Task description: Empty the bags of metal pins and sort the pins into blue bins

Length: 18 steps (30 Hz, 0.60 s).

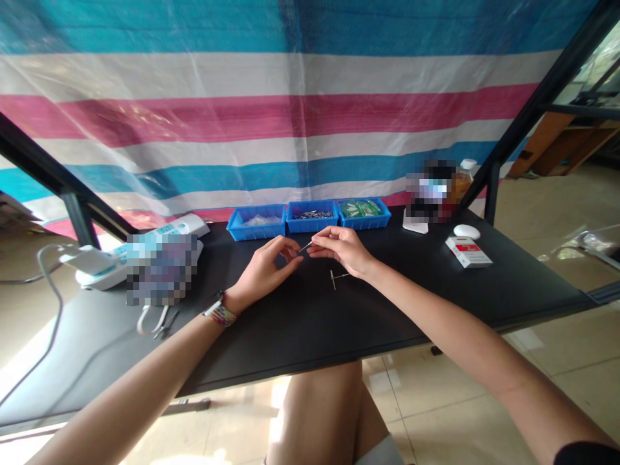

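My right hand (342, 248) pinches a thin metal rod (306, 247) between thumb and fingertips above the black table. The rod's far end points toward my left hand (269, 264). The fingers of that hand are bent, with a gap between them and the thumb; whether they touch the rod's tip I cannot tell. On the table just below my right hand lies a small T-shaped metal piece (333, 279), its stem partly hidden by the hand. Behind my hands stands a blue bin (312, 225) of small metal parts.
Left of that bin is a blue bin (256, 232) with clear plastic; right, one (364, 221) with green-and-white packets. A power strip (109, 268) with cables sits left. To the right are a small red-and-white box (468, 252), a white oval object (466, 232) and a bottle (464, 183).
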Motion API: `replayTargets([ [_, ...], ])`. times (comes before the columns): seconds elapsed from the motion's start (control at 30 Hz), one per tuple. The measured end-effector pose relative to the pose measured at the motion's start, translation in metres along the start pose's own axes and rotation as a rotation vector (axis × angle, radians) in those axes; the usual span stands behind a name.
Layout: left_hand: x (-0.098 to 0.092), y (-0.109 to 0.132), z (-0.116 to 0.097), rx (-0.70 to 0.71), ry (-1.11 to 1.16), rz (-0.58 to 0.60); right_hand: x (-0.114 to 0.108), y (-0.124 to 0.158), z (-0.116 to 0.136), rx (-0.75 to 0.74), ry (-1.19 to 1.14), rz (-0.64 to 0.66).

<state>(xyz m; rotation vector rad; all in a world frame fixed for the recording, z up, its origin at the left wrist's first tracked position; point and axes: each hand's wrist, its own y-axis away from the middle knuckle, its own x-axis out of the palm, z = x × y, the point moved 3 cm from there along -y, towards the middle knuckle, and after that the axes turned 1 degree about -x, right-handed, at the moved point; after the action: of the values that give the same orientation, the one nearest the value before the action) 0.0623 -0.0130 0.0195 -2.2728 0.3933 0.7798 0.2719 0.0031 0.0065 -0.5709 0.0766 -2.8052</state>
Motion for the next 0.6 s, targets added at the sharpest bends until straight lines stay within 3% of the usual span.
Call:
replayTargets([
  [0.17, -0.0047, -0.0006, -0.0049, 0.009, -0.040, -0.065, 0.0013, 0.0014, -0.0015, 0.017, 0.013, 0.026],
  [0.47, -0.0063, -0.0012, -0.0054, -0.068, -0.035, -0.024, 0.0057, 0.0040, 0.0022, -0.100, 0.174, 0.067],
  [0.6, -0.0055, 0.0001, -0.0012, -0.056, -0.023, -0.062, 0.0051, 0.0026, 0.0002, -0.132, 0.253, 0.079],
])
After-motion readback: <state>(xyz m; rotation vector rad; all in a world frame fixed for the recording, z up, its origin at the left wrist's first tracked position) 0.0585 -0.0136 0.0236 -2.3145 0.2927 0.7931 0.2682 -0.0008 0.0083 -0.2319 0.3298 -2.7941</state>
